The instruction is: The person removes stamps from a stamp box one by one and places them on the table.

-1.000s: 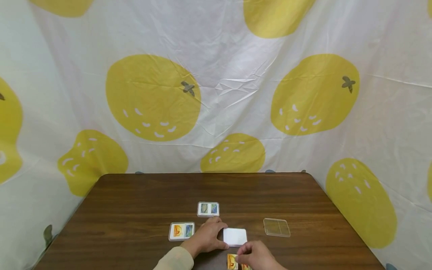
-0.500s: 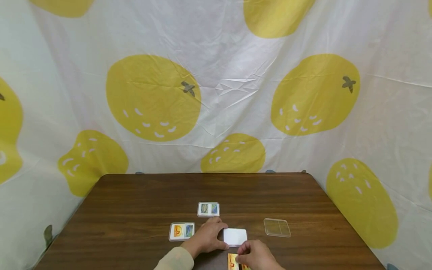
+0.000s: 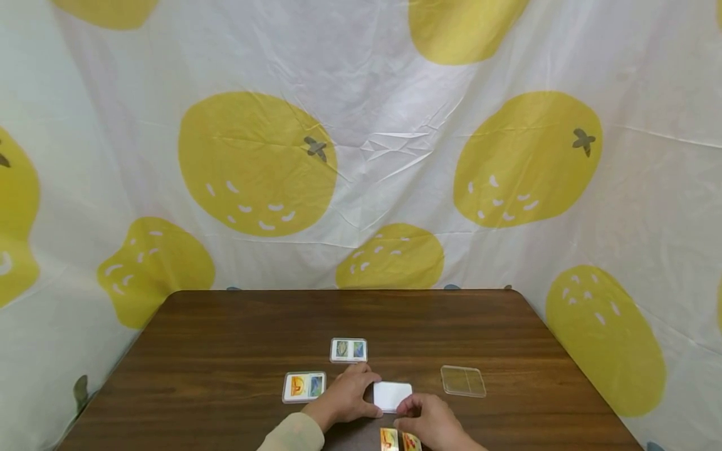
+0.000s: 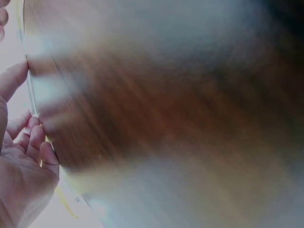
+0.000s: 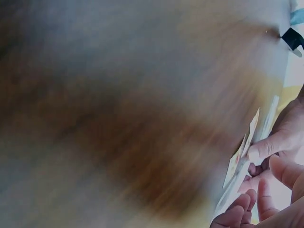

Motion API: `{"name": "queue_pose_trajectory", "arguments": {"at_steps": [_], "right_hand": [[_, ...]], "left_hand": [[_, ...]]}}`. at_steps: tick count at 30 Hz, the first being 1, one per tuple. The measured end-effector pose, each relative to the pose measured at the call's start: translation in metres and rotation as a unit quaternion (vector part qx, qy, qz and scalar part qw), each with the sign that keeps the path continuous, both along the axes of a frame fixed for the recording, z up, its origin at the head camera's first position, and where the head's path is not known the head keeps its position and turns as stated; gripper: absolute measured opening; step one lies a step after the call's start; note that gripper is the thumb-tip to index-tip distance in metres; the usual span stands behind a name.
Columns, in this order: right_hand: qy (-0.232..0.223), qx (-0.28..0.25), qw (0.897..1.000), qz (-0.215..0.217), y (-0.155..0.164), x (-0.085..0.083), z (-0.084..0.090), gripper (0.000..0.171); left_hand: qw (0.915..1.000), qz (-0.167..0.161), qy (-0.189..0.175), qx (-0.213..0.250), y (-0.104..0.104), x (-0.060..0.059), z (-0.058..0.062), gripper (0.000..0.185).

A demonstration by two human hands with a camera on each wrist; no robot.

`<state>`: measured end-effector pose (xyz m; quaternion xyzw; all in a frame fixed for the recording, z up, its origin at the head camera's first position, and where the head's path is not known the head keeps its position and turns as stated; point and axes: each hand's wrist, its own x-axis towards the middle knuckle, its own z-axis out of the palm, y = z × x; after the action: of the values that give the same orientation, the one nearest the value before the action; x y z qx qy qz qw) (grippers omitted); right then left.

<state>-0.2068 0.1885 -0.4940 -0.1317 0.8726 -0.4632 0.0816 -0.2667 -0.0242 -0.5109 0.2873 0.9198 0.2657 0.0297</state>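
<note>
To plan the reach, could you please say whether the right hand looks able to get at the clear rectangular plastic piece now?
Likely yes: only brown wood-grained tabletop shows between the right hand and the clear rectangular plastic piece.

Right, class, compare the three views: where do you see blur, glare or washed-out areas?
Head: left hand and right hand fairly sharp, white rectangle bright without surface detail, light catching creases in the backdrop; left wrist: table blurred and streaky, pale glare patches, left edge nearly white; right wrist: table blurred likewise, lower right washed out.
</note>
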Motion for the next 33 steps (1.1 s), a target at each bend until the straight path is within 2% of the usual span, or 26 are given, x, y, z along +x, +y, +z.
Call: {"name": "queue_pose_trajectory", "arguments": {"at_steps": [14,22,29,33], "right_hand": [[0.053,0.018,0.998,0.020,0.019,-0.014,0.006,0.033],[0.081,0.041,0.996,0.002,0.040,-0.028,0.015,0.039],[0.105,0.072,0.991,-0.043,0.066,-0.040,0.013,0.040],[0.120,0.086,0.989,-0.030,0.087,-0.047,0.009,0.044]], "left_hand": [[1.0000,0.000,-0.008,-0.002,0.000,0.000,0.001,0.051],[0.9999,-0.001,-0.016,-0.004,0.000,-0.001,0.001,0.055],[0.9997,-0.001,-0.021,-0.009,-0.001,-0.002,0.002,0.056],[0.9996,-0.003,-0.025,-0.008,-0.001,-0.001,0.002,0.056]]}}
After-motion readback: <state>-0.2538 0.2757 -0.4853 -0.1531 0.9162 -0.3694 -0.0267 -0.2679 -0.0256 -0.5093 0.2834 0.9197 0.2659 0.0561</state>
